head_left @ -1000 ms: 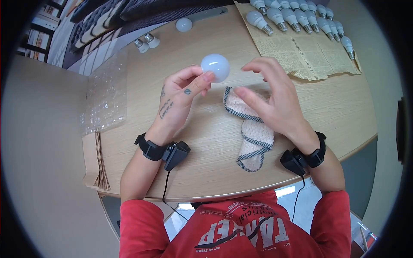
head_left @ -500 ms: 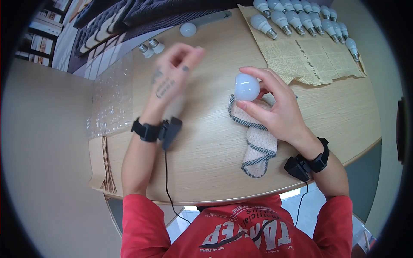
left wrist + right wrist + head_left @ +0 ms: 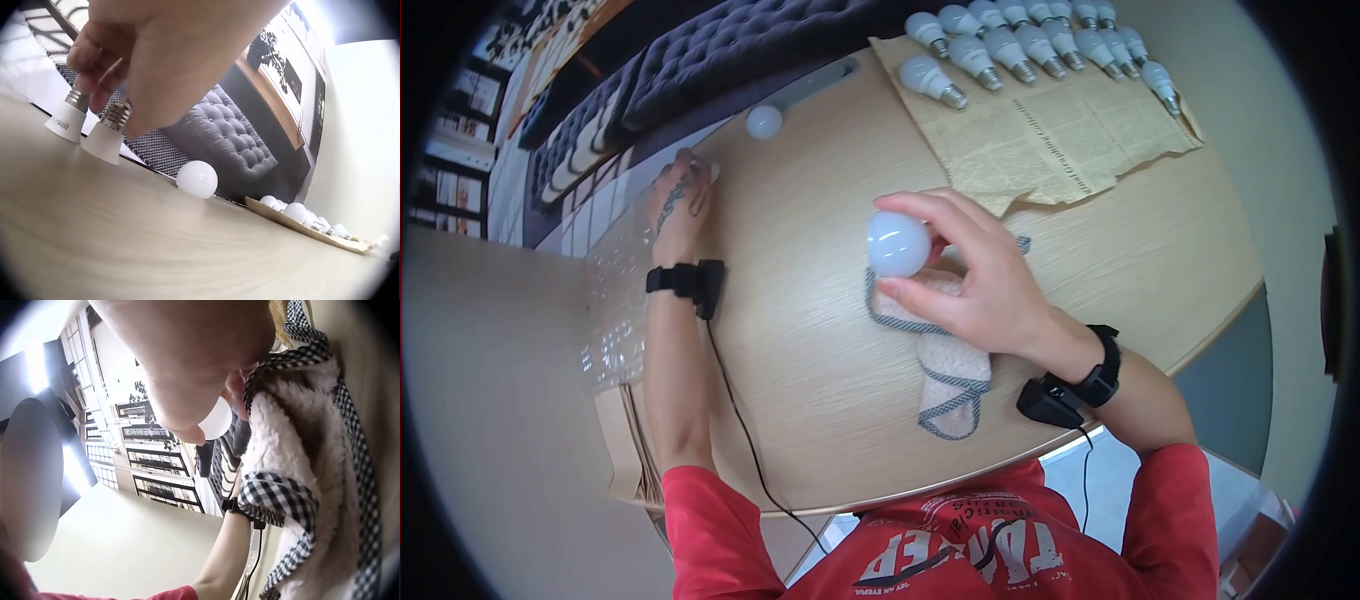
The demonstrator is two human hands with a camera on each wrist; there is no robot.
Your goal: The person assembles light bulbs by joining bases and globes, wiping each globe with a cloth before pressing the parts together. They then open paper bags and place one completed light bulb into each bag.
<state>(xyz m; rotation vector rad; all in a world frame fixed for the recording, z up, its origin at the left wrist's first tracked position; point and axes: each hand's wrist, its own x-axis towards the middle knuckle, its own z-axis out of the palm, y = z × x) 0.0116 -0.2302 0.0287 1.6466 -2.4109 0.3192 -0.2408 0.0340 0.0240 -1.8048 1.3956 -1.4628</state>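
Note:
In the head view, my right hand (image 3: 990,280) holds a white bulb dome (image 3: 898,243) between thumb and fingers, above a folded pale cloth (image 3: 955,360) with checked trim. My left hand (image 3: 683,195) reaches to the far left of the table. Two white bulb bases stand there with their metal screw ends up, as the left wrist view shows. Thumb and fingers pinch the nearer bulb base (image 3: 103,142) at its screw thread. Beside it, close to the fingertips, is the other bulb base (image 3: 67,119). A second dome (image 3: 765,121) sits on the table to their right.
Several whole bulbs (image 3: 975,62) lie in rows on printed brown paper (image 3: 1040,140) at the back right. Clear plastic wrap (image 3: 612,310) and folded brown paper (image 3: 622,440) lie along the left edge. A grey strip (image 3: 820,85) borders the back edge.
The dome passed from my left hand to my right hand. My left hand then moved away to the far left, onto the bulb bases. The head view has shifted.

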